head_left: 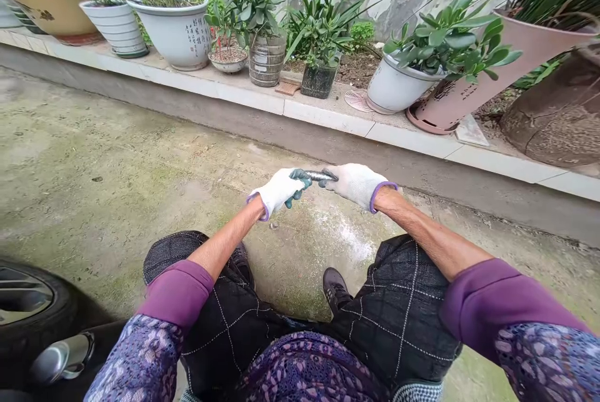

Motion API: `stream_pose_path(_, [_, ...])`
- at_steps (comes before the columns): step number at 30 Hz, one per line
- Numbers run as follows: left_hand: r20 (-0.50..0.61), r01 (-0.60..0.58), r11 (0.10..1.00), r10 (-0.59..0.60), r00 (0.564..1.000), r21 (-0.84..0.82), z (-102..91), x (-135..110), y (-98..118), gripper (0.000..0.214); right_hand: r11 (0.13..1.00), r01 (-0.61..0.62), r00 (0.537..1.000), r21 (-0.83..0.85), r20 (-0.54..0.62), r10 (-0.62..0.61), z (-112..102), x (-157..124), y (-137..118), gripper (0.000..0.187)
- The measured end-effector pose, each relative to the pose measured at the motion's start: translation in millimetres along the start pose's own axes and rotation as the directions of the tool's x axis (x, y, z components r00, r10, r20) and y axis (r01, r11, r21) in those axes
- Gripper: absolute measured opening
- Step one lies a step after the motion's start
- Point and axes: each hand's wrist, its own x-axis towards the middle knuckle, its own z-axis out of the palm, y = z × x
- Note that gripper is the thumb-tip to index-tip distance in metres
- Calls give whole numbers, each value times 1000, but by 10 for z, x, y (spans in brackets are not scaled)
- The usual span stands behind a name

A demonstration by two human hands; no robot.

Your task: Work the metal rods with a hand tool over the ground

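A short metal rod [320, 175] — grey, ridged, perhaps threaded — is held level between two gloved hands, out in front of the knees and above the concrete floor [94, 164]. The left hand [279, 191] is clenched on the rod's left end, its green-coated fingertips [300, 180] wrapped over it; the right hand [355, 184] is pinched onto the right end, fingertips touching the metal. Both grips are closed on the rod, and the two hands are nearly touching each other across it. No brand or mark can be read on the white knit gloves, which are edged with purple cuffs. Beyond the hands, a raised tiled ledge [323, 117] is lined with potted plants. Dark columns of characters are printed on a large white pot [180, 33], too small to be read; a dark motif is seen on the tan pot [49, 5] at far left. A tilted pink pot [497, 70] is set at the right — against a smaller white pot [396, 86]. A car tyre [28, 317] is seen at lower left.
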Motion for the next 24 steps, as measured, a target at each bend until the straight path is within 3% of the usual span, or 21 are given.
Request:
stream_pose_path(7, [-78,-41,982,27,997,-182,-33,-6,80,15,1000,-9,993,-10,-121,8,-87,-64,-1,33])
stream_pose_path(11, [-51,-69,949,56,997,-307,-37,3,112,18,999,4,977,51,-211,7,-138,-79,-26,30])
stream_pose_path(16, [-82,-56,948,31,996,-314,-61,8,123,20,998,-23,991,62,-131,31,-164,-78,-41,27])
stream_pose_path(19, [-42,-28,926,14,999,-376,-83,20,80,21,997,-10,982,76,-187,24,-139,-68,-62,26])
stream_pose_path(22, [32,-36,891,57,998,-453,-92,28,56,24,971,34,968,235,-251,27,-140,-57,-107,21])
stream_pose_path(24, [19,-67,892,84,996,-446,-89,23,71,23,884,5,981,467,-175,87,-168,-69,-146,18])
